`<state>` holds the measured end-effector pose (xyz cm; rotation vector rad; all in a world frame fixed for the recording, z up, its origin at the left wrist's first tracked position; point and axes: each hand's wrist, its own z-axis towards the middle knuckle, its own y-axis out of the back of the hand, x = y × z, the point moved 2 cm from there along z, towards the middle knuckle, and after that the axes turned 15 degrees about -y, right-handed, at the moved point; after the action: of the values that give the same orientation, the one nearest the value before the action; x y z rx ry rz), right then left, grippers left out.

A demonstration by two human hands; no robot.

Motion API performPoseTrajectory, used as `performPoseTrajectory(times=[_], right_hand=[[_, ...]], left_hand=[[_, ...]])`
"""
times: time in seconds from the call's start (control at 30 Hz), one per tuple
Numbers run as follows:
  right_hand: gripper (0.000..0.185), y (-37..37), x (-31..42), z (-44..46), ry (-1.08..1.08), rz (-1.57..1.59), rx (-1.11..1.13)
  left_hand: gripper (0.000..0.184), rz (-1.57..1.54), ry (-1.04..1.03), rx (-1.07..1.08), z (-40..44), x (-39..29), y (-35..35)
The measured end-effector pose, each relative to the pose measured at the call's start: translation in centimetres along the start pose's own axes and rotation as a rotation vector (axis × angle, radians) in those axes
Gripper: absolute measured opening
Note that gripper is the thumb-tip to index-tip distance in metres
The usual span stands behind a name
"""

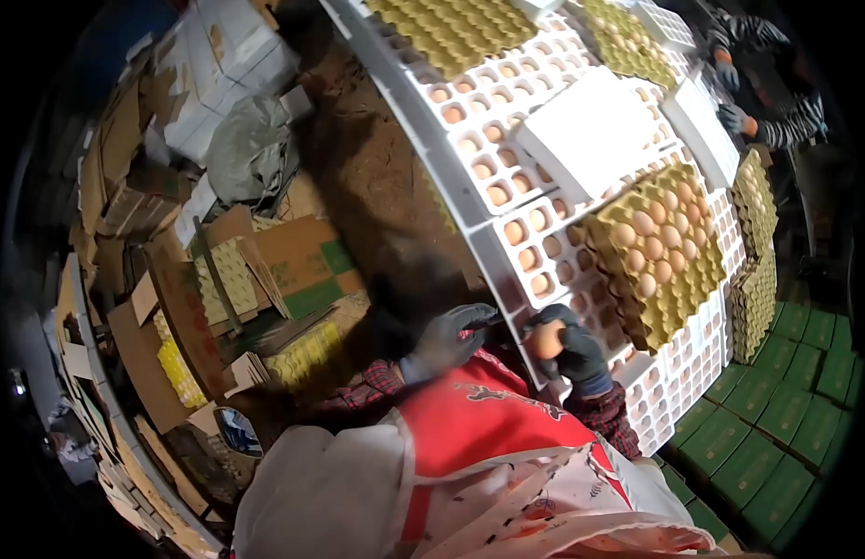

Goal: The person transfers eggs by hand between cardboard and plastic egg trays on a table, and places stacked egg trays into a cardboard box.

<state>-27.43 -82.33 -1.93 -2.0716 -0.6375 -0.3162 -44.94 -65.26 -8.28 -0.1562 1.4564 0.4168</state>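
Observation:
My right hand, in a dark glove, is wrapped round a brown egg at the near edge of the table. Left of it, my gloved left hand is beside the table edge, its fingers bent; whether anything lies under them is hidden. White foam trays with eggs in their cells cover the table beyond both hands. Just past my right hand, a stack of yellowish pulp trays rests on the foam trays and carries several brown eggs.
A white lid lies over the foam trays. Across the table are a co-worker's gloved hands. Green boxes are stacked at the right. Cardboard and a grey sack lie at the left.

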Motion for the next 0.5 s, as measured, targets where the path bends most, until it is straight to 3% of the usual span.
performPoseTrajectory(times=[0.07,0.1,0.13,0.17,0.23,0.27,0.37,0.4,0.5], right_hand=[[0.049,-3.1,-3.0,7.0,-0.125,-0.014,-0.026],[0.050,-4.0,-4.8,10.3,-0.207,0.040,-0.032],[0.051,-4.1,-6.4,13.8,-0.287,0.094,-0.039],[0.054,-2.9,-8.1,17.1,-0.451,0.362,0.203],[0.050,-5.0,-9.4,23.6,-0.424,0.354,0.123],[0.049,-4.0,-10.7,26.9,-0.442,0.347,0.116],[0.045,1.7,-14.5,35.2,-0.460,0.337,-0.127],[0.032,3.0,-15.3,37.9,-0.408,0.321,-0.342],[0.020,8.3,-15.2,43.7,-0.301,0.400,-0.524]], left_hand=[[0.032,-0.018,-0.011,-0.103,-1.9,4.3,3.4],[0.030,-0.256,0.165,-0.217,-3.2,6.1,5.3],[0.028,-0.285,0.219,-0.293,-5.6,11.8,6.3],[0.029,-0.205,0.268,-0.305,-6.7,14.6,8.8],[0.030,-0.146,0.615,-0.385,-9.0,20.4,12.9],[0.032,-0.174,0.603,-0.453,-11.0,25.2,13.7],[0.037,-0.133,0.666,-0.501,-13.2,33.9,14.1],[0.038,-0.096,0.690,-0.500,-12.7,36.3,14.4],[0.039,-0.255,0.691,-0.510,-10.4,41.3,13.0]])
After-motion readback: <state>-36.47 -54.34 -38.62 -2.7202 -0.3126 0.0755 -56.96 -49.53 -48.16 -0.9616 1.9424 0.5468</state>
